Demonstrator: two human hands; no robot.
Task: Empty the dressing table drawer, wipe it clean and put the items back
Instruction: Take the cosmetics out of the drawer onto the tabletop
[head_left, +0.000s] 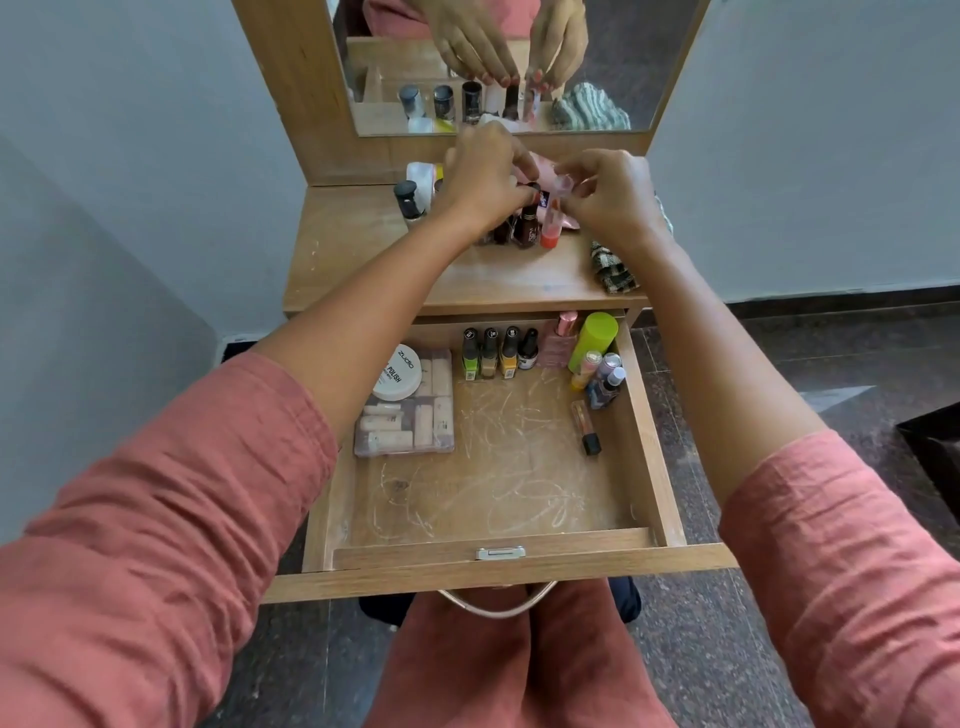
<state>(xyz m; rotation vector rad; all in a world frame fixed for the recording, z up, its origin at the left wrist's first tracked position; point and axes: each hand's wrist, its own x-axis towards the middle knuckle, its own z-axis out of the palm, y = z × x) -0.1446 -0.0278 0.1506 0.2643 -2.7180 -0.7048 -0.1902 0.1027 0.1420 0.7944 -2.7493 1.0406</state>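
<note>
Roughly midway: pinches a dark bottle (527, 228) in the left hand (485, 179), a red tube (550, 231) in the right hand (615, 200), with the drawer (519, 467) part-filled, possibly already wiped.

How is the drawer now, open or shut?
Open. The drawer is pulled far out, its scratched floor showing, with nail polish bottles standing upright along its back wall.
</note>
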